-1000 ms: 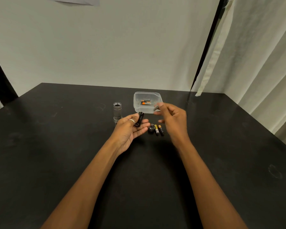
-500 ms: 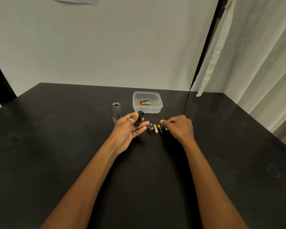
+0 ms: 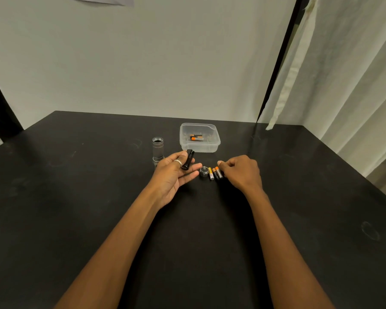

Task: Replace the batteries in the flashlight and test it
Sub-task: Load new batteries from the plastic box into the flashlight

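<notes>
Midway, I judge: the flashlight body (image 3: 158,149) stands open at centre, the left hand (image 3: 174,175) pinches the battery holder (image 3: 188,159), the right hand (image 3: 241,172) curls beside loose batteries (image 3: 215,173), grip unclear; reloading and testing remain.

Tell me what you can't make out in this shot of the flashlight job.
1. Head view: whether the right hand pinches one of the loose batteries; its own curled fingers hide the contact.
2. Head view: labels on those batteries and on the cells in the tub; too small.
3. Head view: whether the holder in the left hand is loaded; too dark and small.
</notes>
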Tool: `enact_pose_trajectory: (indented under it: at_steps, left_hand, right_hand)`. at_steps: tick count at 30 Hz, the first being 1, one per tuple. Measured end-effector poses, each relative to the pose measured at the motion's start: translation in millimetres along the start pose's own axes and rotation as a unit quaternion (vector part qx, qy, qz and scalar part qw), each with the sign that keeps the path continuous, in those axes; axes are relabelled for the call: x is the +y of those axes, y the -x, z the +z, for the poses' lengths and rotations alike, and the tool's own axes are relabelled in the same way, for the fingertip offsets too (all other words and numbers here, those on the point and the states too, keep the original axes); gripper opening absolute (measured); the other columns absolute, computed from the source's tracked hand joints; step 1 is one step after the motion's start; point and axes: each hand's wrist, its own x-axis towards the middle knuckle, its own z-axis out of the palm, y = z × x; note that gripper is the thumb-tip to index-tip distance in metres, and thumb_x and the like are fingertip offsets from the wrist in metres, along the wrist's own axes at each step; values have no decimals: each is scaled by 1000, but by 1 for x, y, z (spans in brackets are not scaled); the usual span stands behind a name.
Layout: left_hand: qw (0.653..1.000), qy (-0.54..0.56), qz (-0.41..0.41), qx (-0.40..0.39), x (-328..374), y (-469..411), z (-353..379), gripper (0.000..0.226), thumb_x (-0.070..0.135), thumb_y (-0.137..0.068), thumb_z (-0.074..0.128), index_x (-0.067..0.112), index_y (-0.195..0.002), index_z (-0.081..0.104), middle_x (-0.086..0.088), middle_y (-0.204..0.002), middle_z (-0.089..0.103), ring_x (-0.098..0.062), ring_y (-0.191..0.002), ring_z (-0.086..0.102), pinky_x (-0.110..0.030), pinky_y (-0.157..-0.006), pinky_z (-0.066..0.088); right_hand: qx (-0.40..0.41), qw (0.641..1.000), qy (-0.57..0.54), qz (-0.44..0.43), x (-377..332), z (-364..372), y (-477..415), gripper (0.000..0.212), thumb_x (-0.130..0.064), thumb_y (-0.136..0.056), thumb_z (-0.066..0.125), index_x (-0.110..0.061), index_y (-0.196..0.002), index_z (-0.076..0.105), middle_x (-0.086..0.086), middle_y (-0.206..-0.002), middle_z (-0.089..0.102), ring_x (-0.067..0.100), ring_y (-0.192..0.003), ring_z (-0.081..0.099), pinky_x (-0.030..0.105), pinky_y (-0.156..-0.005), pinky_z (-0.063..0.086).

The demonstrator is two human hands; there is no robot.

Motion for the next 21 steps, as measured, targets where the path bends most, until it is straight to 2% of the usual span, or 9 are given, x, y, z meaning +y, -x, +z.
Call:
enact_pose_trajectory:
  at_steps: [5,14,18,21]
  left_hand:
    - [1000,-2,-1,1,0,0,1,24,16,-105,53,8,-126,61,-15,-115,70,-23,-97,77,-31,-73,63]
    - [1000,-5,0,2,-1,2,3,26,16,-106,51,5,-128,59,-14,-112,70,-23,-96,77,-30,-70,63]
    - [1000,-7,0,8,-2,3,5,27,16,-107,50,5,-129,58,-16,-117,69,-24,-98,76,-30,-72,63]
    - [1000,5,-11,10,0,3,5,26,16,-107,48,6,-130,56,-18,-120,67,-25,-98,76,-33,-74,63]
  right_hand:
    - [1,1000,-14,-15,-2,2,1,40,-41,-99,65,-13,-73,78,5,-71,74,19,-73,70,33,-68,57]
    - [35,999,-19,-20,-5,3,3,41,-41,-98,66,-15,-68,75,3,-67,73,17,-68,69,40,-74,62]
    - [77,995,-36,-56,-27,0,5,21,-36,-98,67,-22,-87,79,-4,-80,76,11,-76,69,35,-74,60]
    - [87,991,-9,-98,-47,-6,-14,15,-28,-97,67,-22,-100,80,-2,-95,78,16,-87,71,34,-77,60]
